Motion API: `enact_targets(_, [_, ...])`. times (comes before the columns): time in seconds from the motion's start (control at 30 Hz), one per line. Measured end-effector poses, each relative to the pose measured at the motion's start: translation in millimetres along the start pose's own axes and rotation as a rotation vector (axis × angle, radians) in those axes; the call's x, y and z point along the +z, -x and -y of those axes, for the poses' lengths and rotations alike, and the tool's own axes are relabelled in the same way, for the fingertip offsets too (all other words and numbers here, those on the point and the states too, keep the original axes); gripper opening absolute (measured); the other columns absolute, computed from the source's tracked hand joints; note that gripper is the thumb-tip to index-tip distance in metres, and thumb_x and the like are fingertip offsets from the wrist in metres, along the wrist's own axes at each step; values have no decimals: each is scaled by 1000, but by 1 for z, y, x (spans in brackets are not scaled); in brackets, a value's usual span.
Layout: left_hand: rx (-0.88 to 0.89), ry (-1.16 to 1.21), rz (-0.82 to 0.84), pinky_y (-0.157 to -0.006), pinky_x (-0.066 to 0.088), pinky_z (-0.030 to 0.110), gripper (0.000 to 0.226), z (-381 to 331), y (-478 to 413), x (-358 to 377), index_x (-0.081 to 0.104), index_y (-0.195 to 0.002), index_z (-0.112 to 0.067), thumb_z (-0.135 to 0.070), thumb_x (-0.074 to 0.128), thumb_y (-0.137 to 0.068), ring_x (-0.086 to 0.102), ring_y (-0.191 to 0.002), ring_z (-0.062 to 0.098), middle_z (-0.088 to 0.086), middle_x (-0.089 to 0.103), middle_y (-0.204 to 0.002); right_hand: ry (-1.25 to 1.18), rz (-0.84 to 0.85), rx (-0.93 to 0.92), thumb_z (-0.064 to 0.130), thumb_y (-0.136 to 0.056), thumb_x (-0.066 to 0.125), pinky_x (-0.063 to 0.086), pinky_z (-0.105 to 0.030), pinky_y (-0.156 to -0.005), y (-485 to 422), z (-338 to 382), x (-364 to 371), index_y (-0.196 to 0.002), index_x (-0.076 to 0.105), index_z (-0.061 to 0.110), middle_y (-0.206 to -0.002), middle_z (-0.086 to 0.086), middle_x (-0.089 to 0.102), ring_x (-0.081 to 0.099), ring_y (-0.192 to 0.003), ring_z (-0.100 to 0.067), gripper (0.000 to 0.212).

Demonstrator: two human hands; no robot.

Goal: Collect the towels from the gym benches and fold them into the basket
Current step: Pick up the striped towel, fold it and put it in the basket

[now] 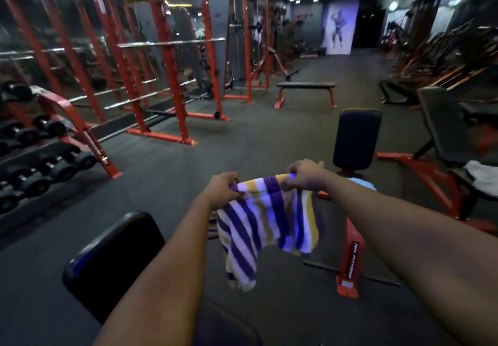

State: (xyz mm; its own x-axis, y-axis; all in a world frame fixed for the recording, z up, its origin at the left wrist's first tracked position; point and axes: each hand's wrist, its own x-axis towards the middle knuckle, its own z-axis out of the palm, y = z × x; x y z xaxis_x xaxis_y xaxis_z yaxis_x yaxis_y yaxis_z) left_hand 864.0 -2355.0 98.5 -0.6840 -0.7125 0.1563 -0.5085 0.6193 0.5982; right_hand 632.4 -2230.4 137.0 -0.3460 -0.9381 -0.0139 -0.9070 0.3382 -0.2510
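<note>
One striped towel (269, 219) — left hand (223, 190), right hand (304, 175)

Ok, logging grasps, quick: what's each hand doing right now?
Left hand: fingers grip the top edge of the striped towel.
Right hand: grips the same edge; the towel hangs between them.

Open dark rubber floor (242, 141) runs up the middle to a flat black-padded bench on red legs (305, 84). Red steel racks (167, 76) and a red rack of black dumbbells (54, 141) wall the left. Close in, a black padded bench end (113, 262) blocks low left. A black upright cushion (357, 138) and red steel base rail (350, 262) stand ahead, just past the hanging purple-white-yellow striped towel (264, 227). Black incline seats on red frames (442, 130) crowd the right.
</note>
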Motion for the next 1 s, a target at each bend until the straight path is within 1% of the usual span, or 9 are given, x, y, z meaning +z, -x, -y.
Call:
enact_targets(0.07, [-57,-146,92,-69,46,28,28,-3,-2,-7,68,-84,-12,-29,83,-68,62,-78,22,5,68,-80,-43,-116,-2,53,-80,63,24,-47,-109,1,3,-15,-106,72,27,-120,4,67,52,-124,-21,38])
enact_targets(0.2, [-256,-373,215,-78,48,33,29,15,8,-8,66,-98,-2,-24,66,-79,65,-99,33,17,70,-104,-25,-339,-7,47,-81,58,26,-36,-92,8,3,-43,-61,60,27,-91,2,68,59,-112,-20,28])
enact_targets(0.33, [-380,-409,168,-96,48,45,32,38,11,-12,64,-105,-11,-28,54,-80,59,-110,35,14,66,-116,84,-346,162,40,-79,49,23,-41,-102,7,-19,-54,-97,74,32,-113,9,71,58,-115,-17,32])
enact_targets(0.4, [-416,-432,75,-100,42,50,31,37,12,-15,63,-108,-16,-20,47,-81,55,-115,35,11,65,-116,146,-382,259,35,-75,45,26,-44,-102,7,-28,-50,-95,74,30,-105,8,72,61,-107,-19,36])
enact_targets(0.57, [-434,-192,-241,-74,41,36,5,35,4,-16,44,-90,-15,-17,40,-87,55,-87,34,17,59,-101,31,-554,463,17,-80,49,37,-40,-94,18,-30,-42,-81,63,23,-77,0,66,61,-91,-26,15])
enact_targets(0.67, [-428,-155,-239,-72,43,37,13,38,-7,-18,46,-82,-16,-25,37,-87,55,-85,33,16,61,-101,-91,-746,544,10,-90,41,43,-37,-77,22,-32,-43,-82,59,22,-77,-6,61,46,-80,-29,23])
enact_targets(0.73, [-406,-235,-207,-72,48,35,10,34,-8,-23,53,-82,-16,-18,44,-80,61,-89,37,14,62,-98,-86,-851,538,6,-91,39,46,-40,-78,24,-32,-46,-84,57,19,-78,-7,61,46,-75,-28,23])
enact_targets(0.83, [-434,-362,-195,-76,49,36,20,38,-8,-29,64,-88,-12,-10,47,-78,64,-93,39,16,65,-99,-81,-996,576,4,-88,44,44,-42,-85,22,-42,-51,-94,59,15,-90,-11,68,63,-85,-34,19])
enact_targets(1.0, [-467,-433,-366,-92,39,52,24,46,-13,-32,58,-101,-14,-8,39,-87,59,-104,36,16,63,-108,-168,-1109,626,12,-90,54,42,-45,-90,20,-58,-51,-105,57,8,-104,-17,67,63,-100,-36,15])
